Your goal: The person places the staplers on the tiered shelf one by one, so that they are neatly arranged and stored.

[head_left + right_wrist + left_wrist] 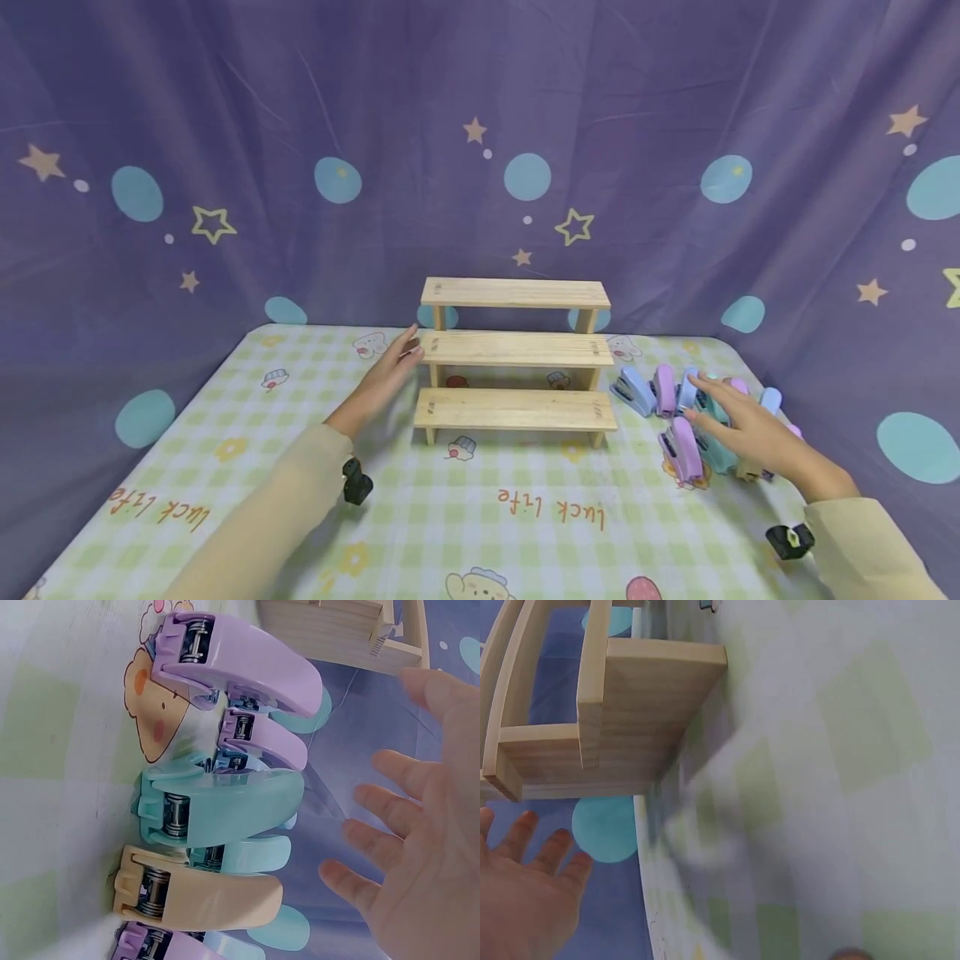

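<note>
A three-tier wooden stand [517, 408] sits in the middle of the table. At its left end, my left hand [386, 379] reaches out with fingers extended, holding nothing; whether the fingertips touch the wood cannot be told. Several plastic staplers cluster right of the stand, including a light blue stapler [635, 390] and a purple stapler [684, 450]. Above this cluster hovers my right hand [750, 429], fingers spread, holding nothing and partly covering the staplers. The right wrist view also shows a teal stapler [247, 802] and a beige stapler [225, 901], both apart from the fingers.
A green-and-white checked cloth [420, 525] with printed cartoons and lettering covers the table. Behind and at both sides hangs a purple curtain [420, 100] with stars and blue ovals. Each wrist carries a small black device, such as the left one [357, 482].
</note>
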`<action>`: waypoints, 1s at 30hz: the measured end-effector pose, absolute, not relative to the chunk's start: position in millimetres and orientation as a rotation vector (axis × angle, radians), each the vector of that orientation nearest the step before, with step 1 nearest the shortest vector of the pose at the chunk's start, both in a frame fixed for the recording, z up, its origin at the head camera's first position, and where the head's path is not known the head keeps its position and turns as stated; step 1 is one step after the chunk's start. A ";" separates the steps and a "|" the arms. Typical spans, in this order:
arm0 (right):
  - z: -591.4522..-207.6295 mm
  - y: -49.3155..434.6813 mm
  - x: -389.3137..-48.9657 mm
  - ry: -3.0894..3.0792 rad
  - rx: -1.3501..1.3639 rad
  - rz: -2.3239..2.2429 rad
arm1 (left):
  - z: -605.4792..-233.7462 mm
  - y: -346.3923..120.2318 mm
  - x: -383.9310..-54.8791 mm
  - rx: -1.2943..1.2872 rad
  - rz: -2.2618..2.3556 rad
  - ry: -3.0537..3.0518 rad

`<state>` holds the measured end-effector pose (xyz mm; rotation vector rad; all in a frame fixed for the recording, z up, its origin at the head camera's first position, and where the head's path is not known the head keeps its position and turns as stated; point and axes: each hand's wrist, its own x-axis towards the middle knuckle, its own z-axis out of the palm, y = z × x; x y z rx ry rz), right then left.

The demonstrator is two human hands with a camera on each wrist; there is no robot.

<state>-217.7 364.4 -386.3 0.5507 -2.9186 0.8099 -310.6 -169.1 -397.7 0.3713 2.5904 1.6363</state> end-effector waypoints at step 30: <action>-399.3 360.4 -207.8 -2.987 0.420 0.836 | -412.1 -149.0 -320.9 0.263 2.063 2.394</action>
